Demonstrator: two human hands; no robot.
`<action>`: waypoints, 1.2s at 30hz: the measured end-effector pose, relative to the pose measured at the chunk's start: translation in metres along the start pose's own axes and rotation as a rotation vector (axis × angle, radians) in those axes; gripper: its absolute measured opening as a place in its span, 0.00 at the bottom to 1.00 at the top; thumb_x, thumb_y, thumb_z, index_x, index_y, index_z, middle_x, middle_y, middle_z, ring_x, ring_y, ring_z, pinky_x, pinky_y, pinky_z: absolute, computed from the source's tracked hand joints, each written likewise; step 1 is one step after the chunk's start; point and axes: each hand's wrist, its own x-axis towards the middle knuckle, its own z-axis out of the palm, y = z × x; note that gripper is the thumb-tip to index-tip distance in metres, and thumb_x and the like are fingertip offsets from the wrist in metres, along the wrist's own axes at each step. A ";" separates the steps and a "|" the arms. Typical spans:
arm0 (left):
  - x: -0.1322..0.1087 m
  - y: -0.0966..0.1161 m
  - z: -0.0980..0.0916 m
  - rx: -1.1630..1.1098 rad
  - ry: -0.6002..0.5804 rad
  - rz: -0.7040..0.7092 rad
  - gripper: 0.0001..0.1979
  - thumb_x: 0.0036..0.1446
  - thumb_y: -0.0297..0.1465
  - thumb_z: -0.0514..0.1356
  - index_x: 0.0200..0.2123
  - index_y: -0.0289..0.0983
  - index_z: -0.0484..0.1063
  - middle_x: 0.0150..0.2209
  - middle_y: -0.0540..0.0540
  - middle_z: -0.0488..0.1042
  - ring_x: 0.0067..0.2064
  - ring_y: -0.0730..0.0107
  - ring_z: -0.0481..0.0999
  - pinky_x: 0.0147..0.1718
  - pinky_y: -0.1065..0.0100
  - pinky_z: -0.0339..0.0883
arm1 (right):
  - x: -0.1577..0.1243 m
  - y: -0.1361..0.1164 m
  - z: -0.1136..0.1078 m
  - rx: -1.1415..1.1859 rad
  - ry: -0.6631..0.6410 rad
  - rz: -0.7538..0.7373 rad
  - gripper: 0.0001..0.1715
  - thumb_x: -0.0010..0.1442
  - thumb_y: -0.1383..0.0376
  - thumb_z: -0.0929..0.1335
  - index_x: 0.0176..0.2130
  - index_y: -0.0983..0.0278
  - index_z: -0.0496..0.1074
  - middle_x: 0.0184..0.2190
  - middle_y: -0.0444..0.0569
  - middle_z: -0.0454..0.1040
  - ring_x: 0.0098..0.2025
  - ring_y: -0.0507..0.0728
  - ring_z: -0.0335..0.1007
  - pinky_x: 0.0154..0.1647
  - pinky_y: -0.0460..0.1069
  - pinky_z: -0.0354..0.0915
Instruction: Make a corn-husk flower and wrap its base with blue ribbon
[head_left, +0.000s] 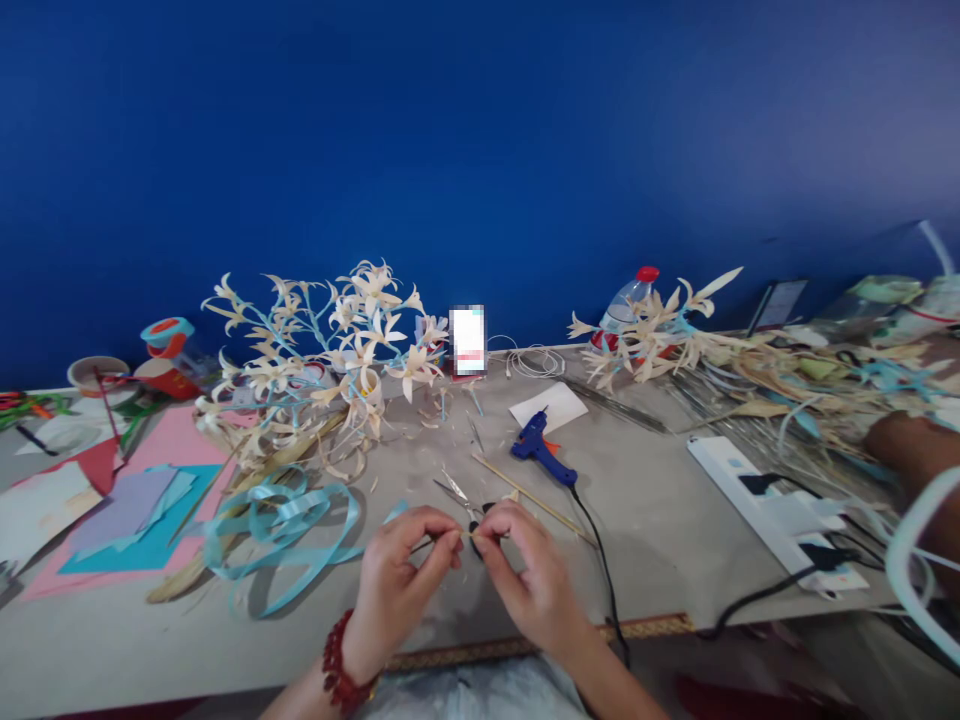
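Both hands meet over the near middle of the table. My left hand (409,565), with a red bead bracelet at its wrist, pinches thumb against fingertips. My right hand (529,570) pinches the same way just beside it. Something thin and pale seems to run between the fingertips, too small to name. Directly beyond them lie scissors (456,492), blades pointing away, their handles partly hidden by my hands. A light-blue ribbon (289,525) lies in loose loops to the left. Further right, a blue glue gun (541,448) rests with its nozzle over a white card (566,403).
Pale handmade flowers on blue stems (375,330) stand at the back left, more (645,335) at the back right. Coloured paper sheets (135,520) lie left. A white power strip (772,515) with black cables lies right, near another person's arm (911,460). A lit phone (469,335) stands behind.
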 end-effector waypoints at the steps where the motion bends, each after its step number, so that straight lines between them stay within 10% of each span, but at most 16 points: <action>1: -0.001 -0.001 0.001 -0.049 0.007 -0.031 0.07 0.62 0.29 0.58 0.32 0.37 0.74 0.25 0.51 0.77 0.28 0.71 0.77 0.32 0.71 0.68 | 0.000 0.000 0.000 0.010 0.003 0.010 0.06 0.66 0.68 0.62 0.35 0.61 0.66 0.30 0.45 0.68 0.34 0.54 0.66 0.36 0.48 0.62; 6: -0.003 -0.006 0.002 -0.297 -0.044 -0.136 0.09 0.65 0.32 0.56 0.37 0.37 0.76 0.28 0.47 0.80 0.29 0.68 0.80 0.32 0.69 0.73 | -0.003 0.002 0.001 0.093 0.007 0.132 0.08 0.67 0.63 0.63 0.35 0.61 0.67 0.31 0.46 0.70 0.34 0.55 0.68 0.35 0.48 0.63; 16: 0.002 -0.007 -0.008 0.099 -0.001 0.305 0.13 0.58 0.22 0.61 0.43 0.43 0.76 0.35 0.52 0.83 0.36 0.69 0.82 0.55 0.58 0.66 | 0.001 -0.001 0.002 0.152 0.007 0.175 0.11 0.66 0.61 0.63 0.33 0.62 0.68 0.29 0.46 0.71 0.32 0.54 0.67 0.33 0.47 0.64; 36: -0.011 -0.024 -0.001 -0.013 0.100 0.035 0.07 0.61 0.31 0.60 0.38 0.40 0.79 0.30 0.48 0.83 0.37 0.63 0.82 0.54 0.53 0.69 | -0.006 0.007 0.017 0.526 -0.044 0.433 0.18 0.62 0.50 0.68 0.32 0.63 0.68 0.26 0.42 0.65 0.27 0.51 0.64 0.29 0.45 0.63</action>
